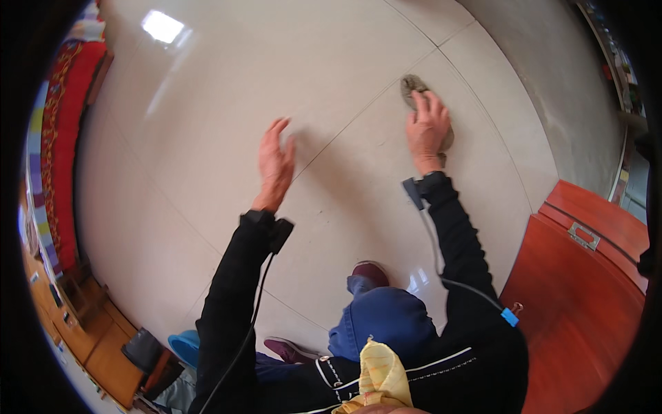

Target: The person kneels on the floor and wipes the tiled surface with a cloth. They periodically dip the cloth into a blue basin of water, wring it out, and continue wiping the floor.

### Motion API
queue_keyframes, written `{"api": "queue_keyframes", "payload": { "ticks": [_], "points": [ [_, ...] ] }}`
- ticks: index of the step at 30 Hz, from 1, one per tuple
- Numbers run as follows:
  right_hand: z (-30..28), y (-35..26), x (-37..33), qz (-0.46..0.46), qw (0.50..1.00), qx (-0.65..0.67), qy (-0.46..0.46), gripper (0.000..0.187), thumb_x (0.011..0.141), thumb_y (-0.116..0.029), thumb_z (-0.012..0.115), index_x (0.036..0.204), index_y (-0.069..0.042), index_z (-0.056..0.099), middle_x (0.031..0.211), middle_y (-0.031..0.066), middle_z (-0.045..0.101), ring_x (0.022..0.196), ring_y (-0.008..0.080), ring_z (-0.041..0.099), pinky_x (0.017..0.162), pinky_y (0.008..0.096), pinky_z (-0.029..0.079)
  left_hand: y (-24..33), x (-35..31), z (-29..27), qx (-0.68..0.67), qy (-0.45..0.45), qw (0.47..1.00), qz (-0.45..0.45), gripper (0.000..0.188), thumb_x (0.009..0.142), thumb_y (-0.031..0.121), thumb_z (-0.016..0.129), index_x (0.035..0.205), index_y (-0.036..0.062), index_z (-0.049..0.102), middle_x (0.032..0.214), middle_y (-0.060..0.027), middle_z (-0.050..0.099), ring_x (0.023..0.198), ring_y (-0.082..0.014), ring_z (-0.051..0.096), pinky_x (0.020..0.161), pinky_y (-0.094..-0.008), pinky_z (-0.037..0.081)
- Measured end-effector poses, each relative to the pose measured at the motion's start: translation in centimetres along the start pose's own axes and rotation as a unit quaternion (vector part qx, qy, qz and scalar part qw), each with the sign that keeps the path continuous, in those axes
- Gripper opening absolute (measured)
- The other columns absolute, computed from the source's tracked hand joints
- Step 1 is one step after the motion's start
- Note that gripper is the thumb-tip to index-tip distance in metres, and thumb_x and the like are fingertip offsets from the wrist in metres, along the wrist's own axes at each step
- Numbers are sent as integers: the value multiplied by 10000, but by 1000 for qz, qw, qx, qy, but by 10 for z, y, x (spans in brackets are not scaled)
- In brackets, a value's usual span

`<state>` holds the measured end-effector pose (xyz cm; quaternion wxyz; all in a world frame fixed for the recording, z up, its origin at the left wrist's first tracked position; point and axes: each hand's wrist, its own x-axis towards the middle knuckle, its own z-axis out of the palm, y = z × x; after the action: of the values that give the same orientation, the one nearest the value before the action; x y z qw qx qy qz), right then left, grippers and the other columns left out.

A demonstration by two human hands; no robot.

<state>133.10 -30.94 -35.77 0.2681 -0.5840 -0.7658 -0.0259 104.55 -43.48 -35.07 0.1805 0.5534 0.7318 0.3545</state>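
A crumpled grey-brown rag (412,84) lies on the pale tiled floor (345,83), toward the far right. My right hand (428,128) is on top of it, fingers bent over the cloth, and part of the rag shows past the far fingertips and beside the wrist. The palm hides the rest. My left hand (276,162) hangs above the floor with nothing in it, thumb and fingers apart, casting a soft shadow to its right.
A red wooden piece of furniture with a metal plate (585,236) stands at the right. A red patterned cloth (63,152) hangs at the left, above wooden furniture (103,345). A blue basin (185,345) is at lower left. Cables run along both my sleeves.
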Motion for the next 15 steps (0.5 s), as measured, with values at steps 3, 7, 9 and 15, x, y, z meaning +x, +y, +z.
{"api": "queue_keyframes", "payload": {
  "ticks": [3,7,9,15],
  "points": [
    [23,-76,-55,-101,988,84,-78,370,787,-58,580,1131,-168,660,1187,27,591,1013,287,552,804,424,472,-42,-71,-75,42,-7,992,-117,320,947,111,583,1256,29,567,1268,-141,595,1198,-292,550,1037,-371,415],
    [-13,-171,-176,-276,919,231,-160,303,804,-106,585,1080,-195,674,1209,11,598,1072,227,549,883,404,448,-77,-162,-147,70,-40,973,-216,328,939,108,600,1249,10,562,1221,-144,628,1115,-280,614,974,-365,465],
    [-35,-194,-216,-339,846,327,-250,309,773,-103,627,1063,-198,678,1194,6,603,1078,223,546,902,402,444,-82,-194,-167,93,-46,969,-224,316,937,89,597,1241,10,562,1209,-140,633,1098,-269,622,954,-362,473],
    [-47,-151,-166,-101,692,577,-422,453,720,32,561,1135,-115,666,1177,76,626,1078,270,567,985,392,438,-80,-246,-185,64,-57,972,-220,285,931,49,584,1213,11,572,1173,-137,644,1069,-262,630,928,-359,481]
  ]
}}
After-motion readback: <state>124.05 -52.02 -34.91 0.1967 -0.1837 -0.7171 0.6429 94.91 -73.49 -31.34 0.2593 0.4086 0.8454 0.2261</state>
